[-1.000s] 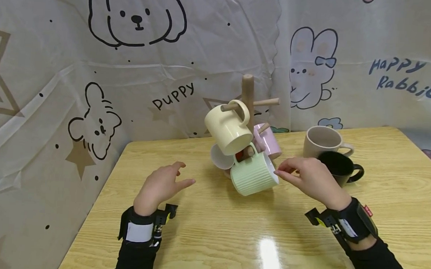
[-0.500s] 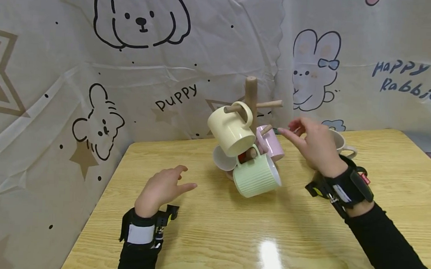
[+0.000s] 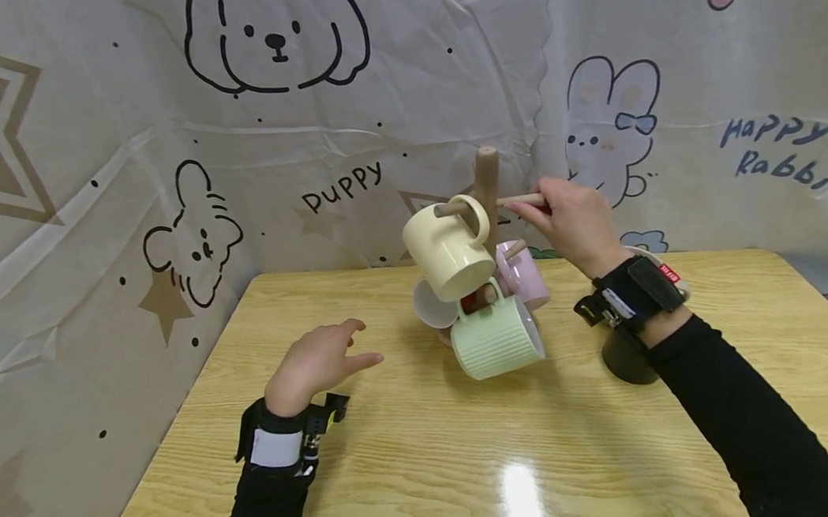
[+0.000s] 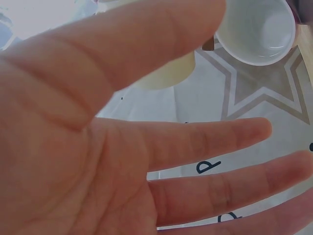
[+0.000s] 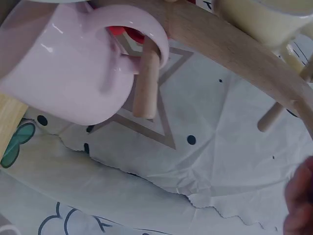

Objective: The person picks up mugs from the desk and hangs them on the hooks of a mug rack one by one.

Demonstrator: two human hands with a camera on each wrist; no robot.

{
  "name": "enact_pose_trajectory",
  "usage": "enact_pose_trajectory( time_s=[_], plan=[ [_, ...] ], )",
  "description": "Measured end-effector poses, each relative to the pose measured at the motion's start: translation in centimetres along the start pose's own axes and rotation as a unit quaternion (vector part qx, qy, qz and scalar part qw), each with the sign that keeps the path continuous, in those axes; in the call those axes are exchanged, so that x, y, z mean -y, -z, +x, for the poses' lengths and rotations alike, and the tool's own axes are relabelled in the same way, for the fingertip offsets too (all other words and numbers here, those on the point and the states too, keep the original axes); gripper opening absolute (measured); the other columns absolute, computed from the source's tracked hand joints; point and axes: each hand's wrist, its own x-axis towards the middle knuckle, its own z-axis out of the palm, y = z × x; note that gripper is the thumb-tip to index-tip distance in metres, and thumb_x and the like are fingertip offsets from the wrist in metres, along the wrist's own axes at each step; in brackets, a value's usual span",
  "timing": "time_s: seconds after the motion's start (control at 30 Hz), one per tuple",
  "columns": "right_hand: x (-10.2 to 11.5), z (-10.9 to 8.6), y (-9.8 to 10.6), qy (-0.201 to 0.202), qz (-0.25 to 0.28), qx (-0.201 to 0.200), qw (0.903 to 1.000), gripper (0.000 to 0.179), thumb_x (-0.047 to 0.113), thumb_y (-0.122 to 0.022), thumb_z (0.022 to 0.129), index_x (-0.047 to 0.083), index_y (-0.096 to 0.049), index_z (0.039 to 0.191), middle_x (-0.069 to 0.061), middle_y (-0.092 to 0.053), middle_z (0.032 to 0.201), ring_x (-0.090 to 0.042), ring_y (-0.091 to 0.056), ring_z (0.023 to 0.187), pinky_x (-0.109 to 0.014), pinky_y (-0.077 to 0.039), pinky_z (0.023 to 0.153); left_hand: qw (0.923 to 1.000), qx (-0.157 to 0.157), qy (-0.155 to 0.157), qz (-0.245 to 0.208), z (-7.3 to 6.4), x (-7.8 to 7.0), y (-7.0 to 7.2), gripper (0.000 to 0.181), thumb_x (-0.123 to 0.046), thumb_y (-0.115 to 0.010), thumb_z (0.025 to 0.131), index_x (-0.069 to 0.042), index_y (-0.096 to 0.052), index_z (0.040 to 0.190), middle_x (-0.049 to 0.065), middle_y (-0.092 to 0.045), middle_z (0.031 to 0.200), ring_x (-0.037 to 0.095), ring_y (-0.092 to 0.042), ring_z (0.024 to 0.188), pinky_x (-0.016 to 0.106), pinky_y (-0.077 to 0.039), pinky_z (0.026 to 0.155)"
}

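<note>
My right hand (image 3: 574,225) is at the upper right peg (image 3: 519,200) of a wooden mug tree (image 3: 486,172), its thumb and fingers pinching the peg's outer end. Below it a pink mug (image 3: 524,277) hangs by its handle; the right wrist view shows that handle around a short peg (image 5: 146,93). A cream mug (image 3: 443,252) hangs at the front left. Under that, a ribbed green mug (image 3: 494,341) hangs tilted, partly covering a white-inside mug (image 3: 431,303). My left hand (image 3: 315,365) hovers left of the tree, fingers extended, holding nothing.
On the table (image 3: 401,463), a black mug (image 3: 630,365) stands at the right, partly hidden by my right wrist. A beige mug stands behind that wrist, with little more than its rim and handle showing. A patterned cloth (image 3: 307,149) hangs behind the table.
My right hand has moved up and back from beside the green mug's rim to the upper right peg. My left hand has stayed almost still. The hanging mugs keep their places on the tree.
</note>
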Motion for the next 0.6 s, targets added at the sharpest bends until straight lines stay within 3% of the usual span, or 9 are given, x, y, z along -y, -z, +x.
enact_pose_trajectory(
  time_s=[0.13, 0.33, 0.4, 0.6],
  plan=[
    [-0.1, -0.3, -0.4, 0.022, -0.006, -0.037, 0.999, 0.038, 0.033, -0.061, 0.087, 0.004, -0.046, 0.066, -0.006, -0.041, 0.056, -0.017, -0.038, 0.047, -0.026, -0.028, 0.046, 1.0, 0.002, 0.003, 0.001, 0.1, 0.1, -0.1, 0.058, -0.04, -0.06, 0.087, -0.002, -0.049, 0.129, 0.019, -0.062, 0.114, 0.031, -0.062, 0.097, 0.043, -0.051, 0.077],
    [0.3, -0.9, -1.1, 0.047, -0.015, -0.116, 0.9919, 0.061, 0.057, -0.036, 0.09, 0.004, -0.041, 0.06, -0.006, -0.036, 0.051, -0.018, -0.034, 0.042, -0.026, -0.025, 0.041, 0.9999, 0.009, 0.005, -0.005, 0.3, 0.2, -0.2, 0.058, -0.04, -0.06, 0.087, -0.002, -0.048, 0.129, 0.019, -0.062, 0.115, 0.031, -0.062, 0.097, 0.043, -0.05, 0.077],
    [0.7, -1.0, -1.4, 0.052, -0.018, -0.138, 0.9889, 0.061, 0.056, -0.038, 0.091, 0.004, -0.041, 0.059, -0.006, -0.037, 0.05, -0.019, -0.035, 0.041, -0.026, -0.025, 0.04, 0.9999, 0.01, 0.006, -0.006, 0.3, 0.2, -0.2, 0.058, -0.04, -0.06, 0.087, -0.002, -0.048, 0.129, 0.019, -0.062, 0.115, 0.031, -0.062, 0.098, 0.043, -0.05, 0.078],
    [2.0, -1.4, -2.5, 0.055, -0.02, -0.192, 0.9797, 0.04, 0.026, -0.062, 0.086, 0.004, -0.043, 0.059, -0.007, -0.039, 0.051, -0.019, -0.038, 0.041, -0.029, -0.029, 0.039, 0.9999, 0.009, 0.008, -0.009, 0.2, 0.4, -0.2, 0.057, -0.04, -0.06, 0.087, -0.002, -0.049, 0.129, 0.019, -0.062, 0.115, 0.031, -0.061, 0.101, 0.044, -0.05, 0.08]
  ],
)
